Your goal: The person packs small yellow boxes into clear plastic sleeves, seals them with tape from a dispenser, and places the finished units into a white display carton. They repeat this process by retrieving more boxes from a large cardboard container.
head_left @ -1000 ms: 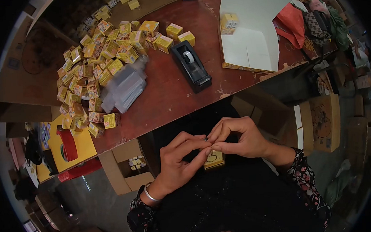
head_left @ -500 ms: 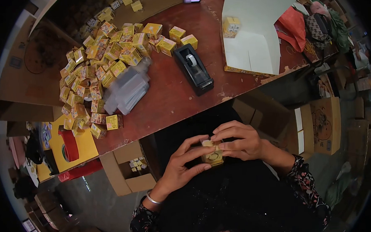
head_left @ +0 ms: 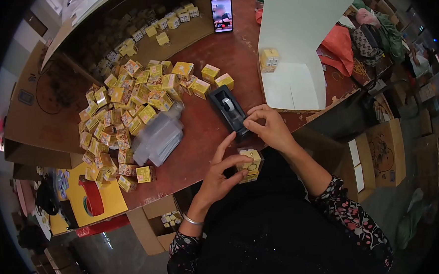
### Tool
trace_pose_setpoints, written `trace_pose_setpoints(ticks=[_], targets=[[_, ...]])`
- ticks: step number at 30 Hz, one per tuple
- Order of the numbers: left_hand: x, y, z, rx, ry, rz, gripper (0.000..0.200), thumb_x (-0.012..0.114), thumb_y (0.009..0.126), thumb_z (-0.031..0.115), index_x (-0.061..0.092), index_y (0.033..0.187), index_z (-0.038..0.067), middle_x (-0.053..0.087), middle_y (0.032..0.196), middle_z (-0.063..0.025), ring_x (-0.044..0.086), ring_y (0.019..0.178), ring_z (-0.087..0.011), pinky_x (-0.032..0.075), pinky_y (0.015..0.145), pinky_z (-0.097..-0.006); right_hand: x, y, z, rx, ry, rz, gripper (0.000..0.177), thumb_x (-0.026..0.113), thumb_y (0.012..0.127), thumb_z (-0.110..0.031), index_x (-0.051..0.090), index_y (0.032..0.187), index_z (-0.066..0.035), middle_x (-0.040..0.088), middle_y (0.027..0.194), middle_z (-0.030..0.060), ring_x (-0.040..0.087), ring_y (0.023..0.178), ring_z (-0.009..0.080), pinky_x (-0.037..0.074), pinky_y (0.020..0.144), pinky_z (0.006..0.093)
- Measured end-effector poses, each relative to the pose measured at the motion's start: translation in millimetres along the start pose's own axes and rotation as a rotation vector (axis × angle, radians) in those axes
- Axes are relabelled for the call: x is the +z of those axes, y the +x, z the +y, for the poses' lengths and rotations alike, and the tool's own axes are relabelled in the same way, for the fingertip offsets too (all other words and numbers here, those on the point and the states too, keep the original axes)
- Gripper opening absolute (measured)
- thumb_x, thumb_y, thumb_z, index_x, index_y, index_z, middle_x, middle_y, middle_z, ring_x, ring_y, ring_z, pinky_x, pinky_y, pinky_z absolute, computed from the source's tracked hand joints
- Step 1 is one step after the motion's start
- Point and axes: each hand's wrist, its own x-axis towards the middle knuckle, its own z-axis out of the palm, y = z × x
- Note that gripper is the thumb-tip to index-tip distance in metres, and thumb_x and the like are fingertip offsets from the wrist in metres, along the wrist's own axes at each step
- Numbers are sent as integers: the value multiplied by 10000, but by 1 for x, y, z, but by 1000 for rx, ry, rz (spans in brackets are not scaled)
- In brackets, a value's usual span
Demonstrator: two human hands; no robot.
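Note:
A small block of yellow boxes (head_left: pixel 250 164) is in my left hand (head_left: pixel 222 175), near the table's front edge, with thumb and fingers round its left side. My right hand (head_left: pixel 267 127) is at the front end of the black tape dispenser (head_left: pixel 228 109), thumb and forefinger pinched together; whether tape is between them is too small to make out. Left of the dispenser lie a stack of clear plastic sleeves (head_left: pixel 159 137) and a large heap of small yellow boxes (head_left: pixel 124 109).
A phone (head_left: pixel 222 15) stands at the back of the red table (head_left: pixel 200 153). On the right is an open white-lined box (head_left: pixel 296 83) holding a yellow block. Cardboard cartons (head_left: pixel 150 232) stand below the table, and one full of small boxes lies behind the heap.
My right hand has left the yellow block and moved up to the tape dispenser. My left hand still holds the block, now closer to the table edge. The view has shifted upward.

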Motion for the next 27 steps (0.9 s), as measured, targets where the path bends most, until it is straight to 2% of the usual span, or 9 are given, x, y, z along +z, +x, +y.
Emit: trace_pose_setpoints(ticks=[3, 6, 9, 12, 15, 20, 24, 27], targets=[[-1, 9, -3, -62, -143, -53, 332, 743, 879, -23, 747, 1194, 82, 245, 1683, -138, 593, 1288, -217, 537, 1016, -359, 7, 0, 2, 36, 130, 24, 196, 775, 898, -193, 741, 903, 0, 637, 1193, 158, 647, 1070, 251, 510, 905, 363], [-3, 14, -14, -83, -205, -86, 335, 733, 885, -36, 741, 1203, 70, 207, 1701, -127, 624, 1233, -192, 560, 977, -335, 9, -5, -11, 186, 418, 25, 177, 763, 928, -167, 715, 902, 1, 599, 1287, 151, 640, 1050, 186, 517, 879, 331], [-4, 12, -24, -83, -255, -101, 348, 731, 883, -40, 734, 1215, 65, 182, 1713, -119, 631, 1211, -185, 554, 985, -332, 2, -15, -17, 174, 536, 1, 156, 748, 948, -142, 700, 914, 3, 548, 1400, 145, 623, 1054, 135, 516, 864, 298], [-6, 13, -28, -84, -318, -120, 357, 727, 883, -48, 727, 1224, 59, 160, 1723, -114, 638, 1186, -171, 551, 982, -325, 2, -32, -2, 72, 424, 4, 157, 755, 936, -124, 700, 899, 18, 542, 1435, 158, 620, 1075, 130, 514, 867, 287], [-8, 13, -26, -104, -371, -131, 362, 723, 883, -54, 724, 1229, 51, 148, 1728, -111, 637, 1178, -162, 548, 974, -321, 13, -41, 10, 96, 442, 58, 149, 757, 929, -112, 701, 882, 18, 559, 1433, 159, 625, 1078, 133, 504, 875, 280], [-10, 15, -30, -91, -401, -150, 373, 712, 888, -61, 714, 1245, 50, 123, 1735, -110, 630, 1197, -160, 546, 957, -314, 24, -38, 28, 11, 353, 136, 141, 757, 921, -96, 703, 866, 22, 602, 1380, 145, 638, 1068, 143, 517, 853, 280], [-6, 11, -25, -90, -429, -73, 361, 718, 894, -53, 703, 1243, 39, 216, 1691, -112, 627, 1229, -199, 551, 981, -336, 23, -39, 41, 26, 415, 128, 116, 743, 932, -76, 694, 899, 24, 617, 1329, 131, 639, 1080, 142, 528, 823, 270], [1, 2, -16, -6, -334, 88, 351, 727, 893, -50, 703, 1232, 38, 338, 1602, -114, 634, 1228, -242, 564, 988, -357, 7, -50, 1, -133, 334, 263, 96, 725, 944, -56, 679, 944, 28, 620, 1285, 120, 650, 1039, 131, 532, 817, 257]])
